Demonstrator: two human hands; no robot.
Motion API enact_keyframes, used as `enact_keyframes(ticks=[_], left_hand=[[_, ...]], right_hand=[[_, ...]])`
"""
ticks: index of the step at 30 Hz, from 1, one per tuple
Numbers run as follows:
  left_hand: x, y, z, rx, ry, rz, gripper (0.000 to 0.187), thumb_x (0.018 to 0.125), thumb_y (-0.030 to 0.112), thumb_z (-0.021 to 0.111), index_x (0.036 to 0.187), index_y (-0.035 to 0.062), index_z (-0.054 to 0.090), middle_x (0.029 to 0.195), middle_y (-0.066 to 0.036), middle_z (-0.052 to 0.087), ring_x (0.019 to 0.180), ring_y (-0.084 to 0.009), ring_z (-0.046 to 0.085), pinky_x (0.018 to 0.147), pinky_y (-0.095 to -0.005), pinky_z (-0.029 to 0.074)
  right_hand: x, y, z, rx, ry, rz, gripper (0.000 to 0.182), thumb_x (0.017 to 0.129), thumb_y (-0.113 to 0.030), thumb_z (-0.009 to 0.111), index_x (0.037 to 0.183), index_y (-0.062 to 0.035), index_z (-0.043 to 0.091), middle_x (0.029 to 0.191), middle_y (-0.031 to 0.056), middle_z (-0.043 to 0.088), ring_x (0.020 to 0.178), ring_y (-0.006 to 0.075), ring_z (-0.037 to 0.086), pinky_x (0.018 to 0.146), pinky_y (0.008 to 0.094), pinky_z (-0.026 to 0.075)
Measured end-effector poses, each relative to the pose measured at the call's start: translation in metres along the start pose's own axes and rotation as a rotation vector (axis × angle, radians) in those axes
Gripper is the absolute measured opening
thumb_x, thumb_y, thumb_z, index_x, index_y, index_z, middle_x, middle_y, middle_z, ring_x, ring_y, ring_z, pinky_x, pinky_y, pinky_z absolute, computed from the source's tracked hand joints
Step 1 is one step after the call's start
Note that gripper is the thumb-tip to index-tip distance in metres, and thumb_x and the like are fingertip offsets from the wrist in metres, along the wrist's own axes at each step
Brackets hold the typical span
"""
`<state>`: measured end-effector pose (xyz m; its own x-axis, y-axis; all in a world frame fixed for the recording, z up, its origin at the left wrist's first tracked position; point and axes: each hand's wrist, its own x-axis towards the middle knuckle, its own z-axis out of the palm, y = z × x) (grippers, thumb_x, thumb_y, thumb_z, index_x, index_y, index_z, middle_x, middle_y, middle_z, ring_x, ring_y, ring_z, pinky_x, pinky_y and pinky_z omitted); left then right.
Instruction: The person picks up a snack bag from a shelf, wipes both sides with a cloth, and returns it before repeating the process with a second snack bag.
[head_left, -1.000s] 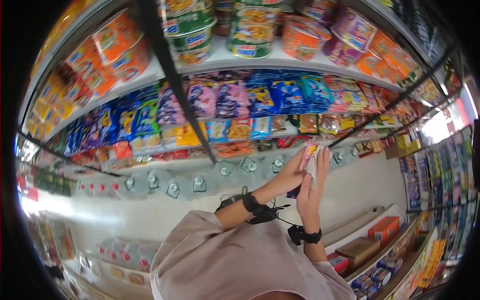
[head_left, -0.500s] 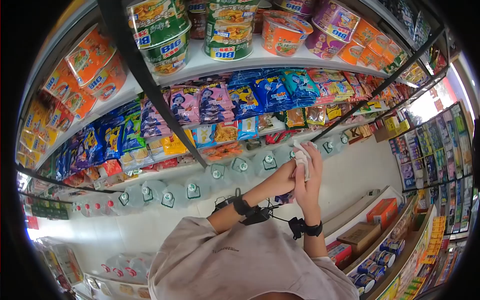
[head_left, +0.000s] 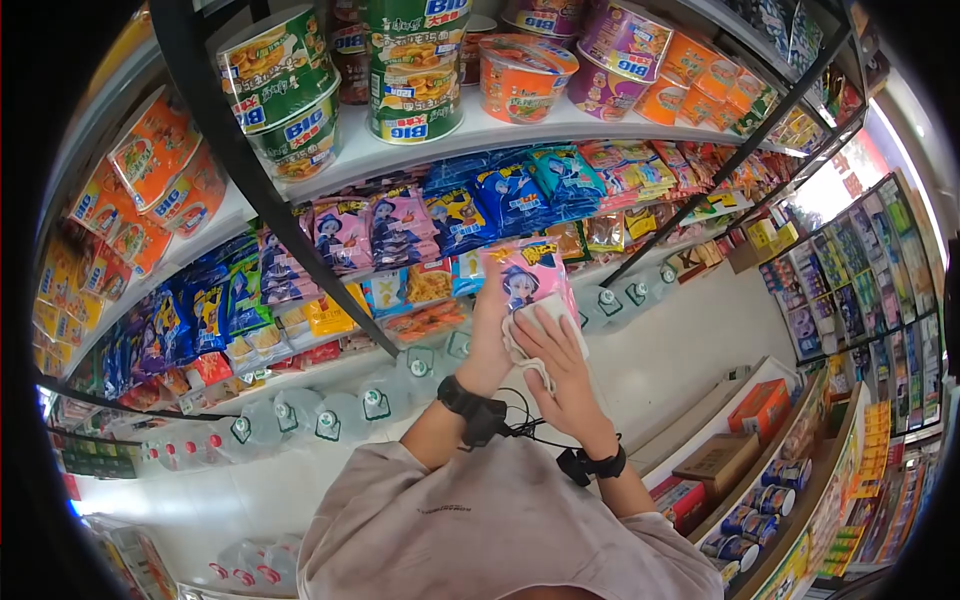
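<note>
A pink snack packet [head_left: 540, 280] with a cartoon figure on its front is held up before my chest. My left hand [head_left: 489, 335] grips it along its left edge. Against the lower part of the packet, my right hand [head_left: 562, 365] presses a folded white cloth [head_left: 522, 345], its fingers laid over the cloth. The cloth hides the packet's bottom half. Just beyond my hands are rows of similar pink packets [head_left: 402, 228] and blue packets [head_left: 510, 198] on the shelf.
Instant noodle tubs [head_left: 418, 75] stand on the white shelf [head_left: 420, 150] above. Large water bottles [head_left: 375, 405] line the floor below. A black post [head_left: 270, 200] crosses the shelf front. To my right is a low rack with cartons [head_left: 715, 458] and cans [head_left: 750, 522].
The packet has come up into plain view with its front showing. My left hand has moved up its left side, and my right hand has shifted left and down with the cloth onto the front.
</note>
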<state>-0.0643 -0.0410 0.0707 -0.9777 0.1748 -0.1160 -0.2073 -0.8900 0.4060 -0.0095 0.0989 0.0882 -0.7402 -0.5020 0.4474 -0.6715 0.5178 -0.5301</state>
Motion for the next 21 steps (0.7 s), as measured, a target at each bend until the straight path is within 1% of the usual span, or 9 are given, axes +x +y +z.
enact_keyframes(ticks=[2,4,8,12,13,16,17,20,21], left_hand=[[0.002,-0.004,0.001,-0.041,0.062,0.011,0.054,0.103,0.053,0.046,0.128,0.0059,0.055,0.123,-0.008,0.063,0.101,-0.0202,0.068,0.088,-0.0346,0.057],[0.006,-0.022,0.002,-0.063,0.111,0.050,0.054,0.102,0.052,0.047,0.129,0.0059,0.055,0.123,-0.009,0.063,0.101,-0.0199,0.068,0.088,-0.0343,0.056],[-0.018,-0.017,0.038,0.324,0.243,0.111,0.057,0.103,0.050,0.048,0.135,0.0035,0.052,0.123,-0.007,0.063,0.106,-0.0130,0.063,0.091,-0.0288,0.052],[-0.013,-0.009,0.030,0.749,0.241,0.232,0.061,0.104,0.050,0.045,0.136,-0.0015,0.052,0.125,-0.008,0.062,0.113,-0.0150,0.059,0.098,-0.0282,0.045],[-0.018,-0.004,0.030,0.642,0.100,0.096,0.059,0.103,0.042,0.052,0.140,-0.0033,0.046,0.131,-0.012,0.058,0.122,-0.0203,0.054,0.105,-0.0320,0.042],[0.004,-0.032,-0.010,0.879,0.000,0.465,0.060,0.099,0.027,0.062,0.146,-0.0017,0.038,0.139,-0.016,0.052,0.130,-0.0249,0.050,0.109,-0.0353,0.039],[0.005,-0.029,-0.008,1.004,-0.018,0.603,0.072,0.094,0.011,0.068,0.153,0.0038,0.027,0.151,-0.018,0.041,0.137,-0.0283,0.044,0.114,-0.0389,0.035],[-0.010,-0.040,0.017,0.955,-0.222,0.561,0.074,0.095,0.012,0.067,0.155,0.0046,0.024,0.156,-0.017,0.034,0.142,-0.0294,0.039,0.115,-0.0394,0.033],[-0.018,-0.042,0.033,0.819,-0.257,0.387,0.076,0.096,0.014,0.065,0.157,0.0049,0.020,0.158,-0.015,0.030,0.144,-0.0257,0.034,0.116,-0.0377,0.029]], right_hand=[[-0.004,0.010,-0.007,0.035,0.084,0.053,0.043,0.096,-0.015,0.055,0.137,-0.0033,0.053,0.146,0.0172,0.049,0.143,0.0350,0.037,0.120,0.0516,0.020],[-0.010,0.045,-0.005,0.505,0.256,0.444,0.046,0.100,-0.022,0.054,0.143,-0.0052,0.047,0.145,0.0135,0.049,0.136,0.0271,0.045,0.115,0.0474,0.030],[-0.018,0.062,-0.027,1.404,0.479,0.804,0.043,0.102,-0.025,0.056,0.140,-0.0066,0.048,0.109,0.0027,0.066,0.085,0.0070,0.059,0.069,0.0226,0.049],[-0.051,0.057,-0.021,1.024,0.244,0.750,0.037,0.098,-0.014,0.063,0.132,-0.0061,0.052,0.106,0.0034,0.066,0.084,0.0074,0.060,0.068,0.0228,0.049],[-0.057,0.061,-0.018,0.997,0.234,0.741,0.036,0.097,-0.013,0.064,0.130,-0.0049,0.053,0.108,0.0040,0.066,0.085,0.0078,0.061,0.070,0.0235,0.050],[-0.057,0.064,-0.024,0.724,0.351,0.734,0.030,0.094,-0.008,0.066,0.123,-0.0021,0.057,0.103,0.0050,0.068,0.087,0.0095,0.062,0.073,0.0258,0.051],[-0.056,0.066,-0.028,0.601,0.416,0.731,0.028,0.093,-0.007,0.066,0.120,-0.0013,0.059,0.100,0.0052,0.068,0.087,0.0103,0.062,0.074,0.0265,0.051],[-0.068,0.086,-0.027,0.310,0.464,0.513,0.025,0.089,-0.004,0.066,0.113,0.0025,0.062,0.094,0.0063,0.069,0.084,0.0148,0.061,0.076,0.0285,0.050],[-0.060,0.064,-0.039,0.115,0.322,0.487,0.039,0.082,0.005,0.061,0.121,0.0059,0.058,0.106,0.0161,0.069,0.098,0.0269,0.066,0.089,0.0342,0.050]])
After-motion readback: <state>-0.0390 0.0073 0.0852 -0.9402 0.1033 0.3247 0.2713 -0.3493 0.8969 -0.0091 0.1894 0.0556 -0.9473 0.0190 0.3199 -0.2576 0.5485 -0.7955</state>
